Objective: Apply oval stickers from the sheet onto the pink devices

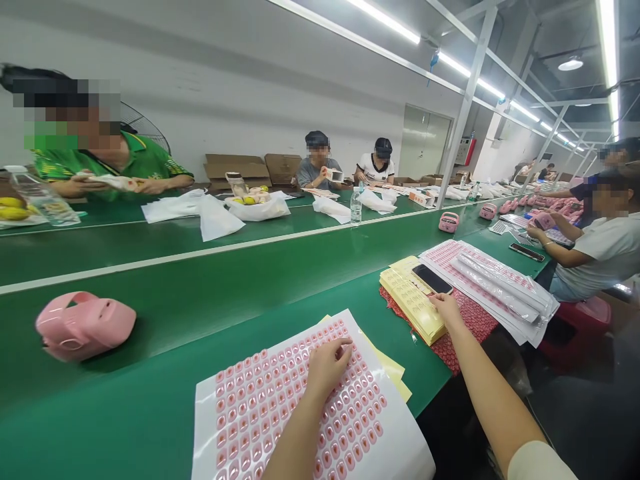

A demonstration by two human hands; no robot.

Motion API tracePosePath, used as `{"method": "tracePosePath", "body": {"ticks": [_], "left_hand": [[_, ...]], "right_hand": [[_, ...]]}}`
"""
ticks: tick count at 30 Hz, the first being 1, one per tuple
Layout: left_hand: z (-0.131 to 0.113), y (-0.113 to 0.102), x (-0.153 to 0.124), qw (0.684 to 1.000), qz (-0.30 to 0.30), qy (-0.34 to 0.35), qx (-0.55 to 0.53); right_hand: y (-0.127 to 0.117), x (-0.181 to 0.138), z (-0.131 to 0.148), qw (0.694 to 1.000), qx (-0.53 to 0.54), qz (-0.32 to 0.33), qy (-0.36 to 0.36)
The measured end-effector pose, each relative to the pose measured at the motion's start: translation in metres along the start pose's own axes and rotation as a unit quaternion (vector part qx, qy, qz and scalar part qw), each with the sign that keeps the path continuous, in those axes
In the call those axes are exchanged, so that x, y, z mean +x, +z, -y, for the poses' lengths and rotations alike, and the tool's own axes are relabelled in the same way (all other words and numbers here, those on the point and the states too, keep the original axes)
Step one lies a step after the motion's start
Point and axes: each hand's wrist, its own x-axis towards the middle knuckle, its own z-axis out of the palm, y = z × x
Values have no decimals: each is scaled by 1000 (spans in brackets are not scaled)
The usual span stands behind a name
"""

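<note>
A white sheet [205, 413] covered in rows of small pink stickers lies at the front of the green bench. My left hand [327, 367] rests on its upper right part, fingers curled together; what they pinch, if anything, is hidden. Farther right, my right hand [447, 311] reaches to a stack of yellow label sheets [413, 303]. Its fingers press together at the stack's right edge, beside a black phone [432, 279]; I cannot make out what is between them. Red bubble wrap [465, 323] lies under the stack. A yellow sheet [387, 363] sticks out beneath the sticker sheet.
A pink, handled plastic case [85, 325] sits on the green conveyor belt [165, 303] at left, with another pink case [449, 221] farther along. More sticker sheets [493, 287] lie at right. A co-worker [597, 250] sits beyond them; several others work across the line.
</note>
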Motion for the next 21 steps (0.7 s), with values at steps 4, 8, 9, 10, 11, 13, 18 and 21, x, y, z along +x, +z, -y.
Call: {"method": "tracePosePath", "body": {"ticks": [4,8,9,10,11,13,18,21], "left_hand": [[-1,-1,1,1000,12,-1,3],[-8,0,2,1000,23,-10,7],[-11,0,1,1000,26,-12,7],[-15,-1,-1,999,29,-14,5],[-19,-3,-3,999,34,-12,2],[-27,-12,-9,999,51,-6,-13],[-17,-61,-25,994,43,-16,-99],[21,-100,-26,982,-35,-81,-166]], "right_hand": [[-4,-11,12,992,123,18,-15],[19,-29,29,970,228,70,-49],[31,-34,34,963,247,91,-55],[45,-39,38,956,264,112,-60],[61,-43,42,949,278,134,-63],[95,-51,50,935,299,179,-65],[165,-70,61,901,309,297,-62],[181,-76,56,888,298,346,-57]]}}
